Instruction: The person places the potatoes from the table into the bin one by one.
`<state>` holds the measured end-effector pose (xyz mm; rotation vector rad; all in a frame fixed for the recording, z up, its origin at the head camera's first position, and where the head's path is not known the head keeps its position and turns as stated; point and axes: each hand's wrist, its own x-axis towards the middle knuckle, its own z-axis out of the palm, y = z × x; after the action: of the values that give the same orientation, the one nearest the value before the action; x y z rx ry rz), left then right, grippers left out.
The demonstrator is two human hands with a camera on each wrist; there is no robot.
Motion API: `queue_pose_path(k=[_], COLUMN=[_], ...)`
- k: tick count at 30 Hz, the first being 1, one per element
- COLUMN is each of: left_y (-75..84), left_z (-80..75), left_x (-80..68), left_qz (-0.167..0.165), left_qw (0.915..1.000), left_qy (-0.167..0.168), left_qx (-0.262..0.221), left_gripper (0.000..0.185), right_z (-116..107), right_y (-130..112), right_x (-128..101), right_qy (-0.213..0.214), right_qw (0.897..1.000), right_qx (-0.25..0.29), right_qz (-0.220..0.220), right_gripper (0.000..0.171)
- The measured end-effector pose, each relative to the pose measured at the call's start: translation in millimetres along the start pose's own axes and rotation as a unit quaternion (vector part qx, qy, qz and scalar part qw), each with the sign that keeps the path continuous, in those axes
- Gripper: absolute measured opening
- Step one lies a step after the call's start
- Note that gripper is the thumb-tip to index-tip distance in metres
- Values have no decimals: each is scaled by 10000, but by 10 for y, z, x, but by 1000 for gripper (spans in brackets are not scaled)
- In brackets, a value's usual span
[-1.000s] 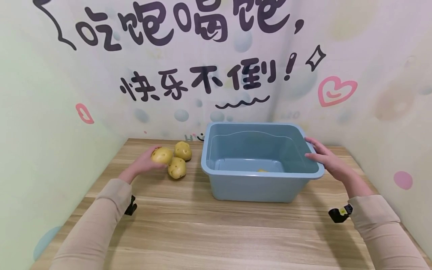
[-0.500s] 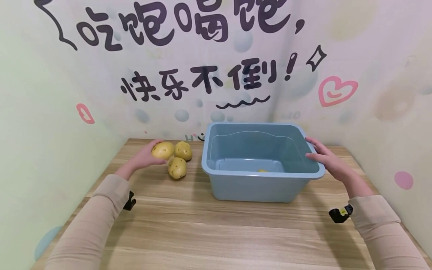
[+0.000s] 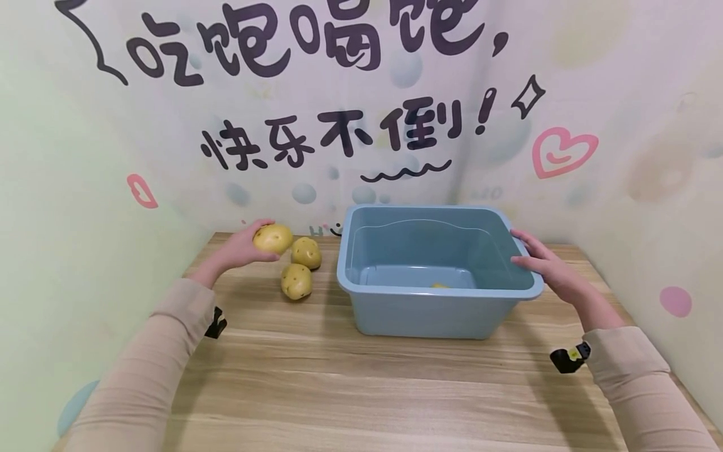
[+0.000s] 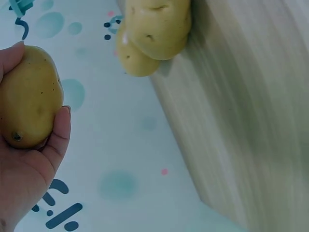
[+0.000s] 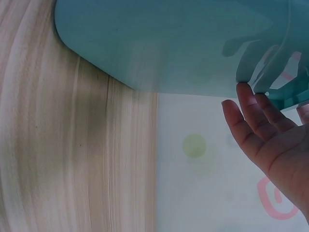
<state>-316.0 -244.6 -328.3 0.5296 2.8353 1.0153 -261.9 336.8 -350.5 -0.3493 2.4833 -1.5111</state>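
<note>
Head view is showing the left hand (image 3: 240,251) gripping a potato (image 3: 273,238) lifted above the table (image 3: 339,389), the blue tub (image 3: 395,314) lying to that grip's right, where the right hand (image 3: 545,263) is resting flat-fingered on its rim.

**Layout on the tabletop**

The tub (image 3: 435,276) stands on the tabletop (image 3: 350,389), right of centre and near the back wall. Inside it, on the floor by the near wall, lies a small piece (image 3: 438,285), mostly hidden. Left of the tub, two potatoes (image 3: 297,280) lie on the tabletop, one behind the other, close together. The left hand (image 3: 243,248) holds a third potato (image 3: 273,238) above the tabletop, left of and behind those two. The right hand (image 3: 545,263) rests on the tub's right rim.
</note>
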Motion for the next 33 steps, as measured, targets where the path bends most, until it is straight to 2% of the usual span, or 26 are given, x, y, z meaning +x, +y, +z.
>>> queue_pose_path(k=[9,20,28,33], left_y=[150,391,653,797], left_z=[-121,-188,-213,-244], left_x=[70,148,201,207], left_qz=[-119,53,174,249], left_qw=[9992,9996,9996,9993], left_qy=[-138,-185,-135,-250], left_qx=[356,214,187,157], left_gripper=[81,82,81,81], right_z=[-2,-2,-2,-3], right_y=[0,27,27,24], right_x=[3,23,31,19], right_qy=[-26,21,12,4], right_qw=[10000,10000,10000,10000], right_qx=[-52,-58,-55,-45], right_qz=[-22,-19,-22,-9], right_gripper=[68,67,67,67])
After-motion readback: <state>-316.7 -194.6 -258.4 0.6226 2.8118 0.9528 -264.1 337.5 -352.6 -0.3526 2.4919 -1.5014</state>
